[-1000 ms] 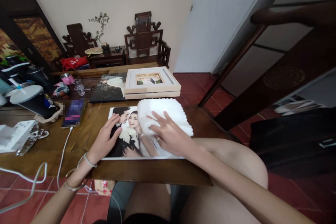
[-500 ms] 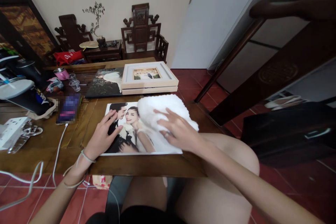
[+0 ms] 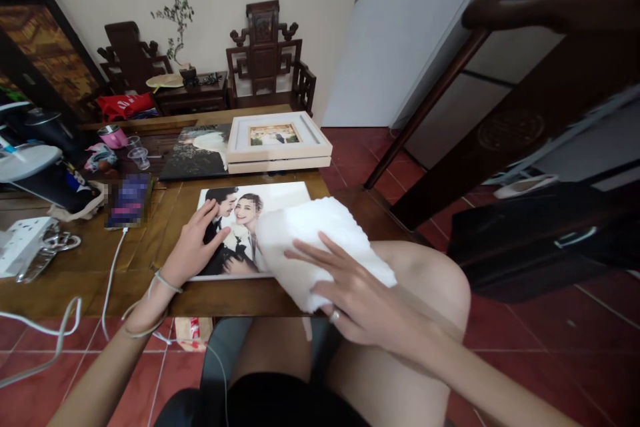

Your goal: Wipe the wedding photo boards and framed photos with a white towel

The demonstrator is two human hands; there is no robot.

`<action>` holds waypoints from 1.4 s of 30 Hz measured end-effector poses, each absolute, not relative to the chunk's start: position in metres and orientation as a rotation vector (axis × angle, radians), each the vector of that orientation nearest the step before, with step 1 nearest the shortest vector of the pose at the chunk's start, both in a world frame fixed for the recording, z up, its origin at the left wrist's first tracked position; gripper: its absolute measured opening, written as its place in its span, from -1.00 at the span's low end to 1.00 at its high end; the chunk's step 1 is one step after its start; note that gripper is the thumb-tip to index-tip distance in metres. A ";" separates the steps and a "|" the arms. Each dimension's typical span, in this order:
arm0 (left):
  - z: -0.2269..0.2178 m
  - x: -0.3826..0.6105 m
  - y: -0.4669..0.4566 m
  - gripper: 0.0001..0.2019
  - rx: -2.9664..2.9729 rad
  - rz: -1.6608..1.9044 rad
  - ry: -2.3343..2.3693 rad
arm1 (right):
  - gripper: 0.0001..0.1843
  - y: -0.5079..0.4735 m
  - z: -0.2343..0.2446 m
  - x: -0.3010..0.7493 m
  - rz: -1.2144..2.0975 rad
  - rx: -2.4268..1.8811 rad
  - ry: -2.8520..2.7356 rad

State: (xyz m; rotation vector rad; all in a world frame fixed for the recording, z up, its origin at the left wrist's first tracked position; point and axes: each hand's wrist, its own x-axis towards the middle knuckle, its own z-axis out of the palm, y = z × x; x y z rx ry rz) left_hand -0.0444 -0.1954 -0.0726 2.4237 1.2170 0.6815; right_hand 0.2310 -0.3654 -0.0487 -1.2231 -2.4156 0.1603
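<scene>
Rectangular couple photo (image 3: 244,230) lay nine-to-three lengthwise, heads toward twelve; left hand (image 3: 199,243) spread, right hand (image 3: 357,293) splayed over fluffy white cloth (image 3: 287,233) blocking four o'clock; pale wooden frames (image 3: 280,162) at twelve.

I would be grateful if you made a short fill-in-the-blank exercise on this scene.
1. The cloth under the right hand is ____ in colour.
2. The left hand rests near the ____ edge of the couple's picture, as seen by the wearer.
3. The mug beside the clear cups is mostly ____.
4. The stack of pale frames shows ____ layers.

Missing words: white; left; pink; two.
</scene>
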 end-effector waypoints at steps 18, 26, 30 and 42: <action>-0.074 -0.046 -0.191 -0.30 2.435 0.736 1.169 | -0.70 -0.268 -0.053 0.239 0.007 -1.549 -2.352; -0.080 -0.048 -0.186 -0.27 2.445 0.749 1.187 | -0.73 -0.361 -0.063 0.220 0.026 -1.318 -2.369; -0.083 -0.051 -0.183 -0.25 2.434 0.750 1.152 | -0.71 -0.353 -0.068 0.221 -0.019 -1.347 -2.364; -0.083 -0.054 -0.184 -0.26 2.433 0.801 1.158 | -0.71 -0.257 -0.058 0.231 -0.094 -1.454 -2.259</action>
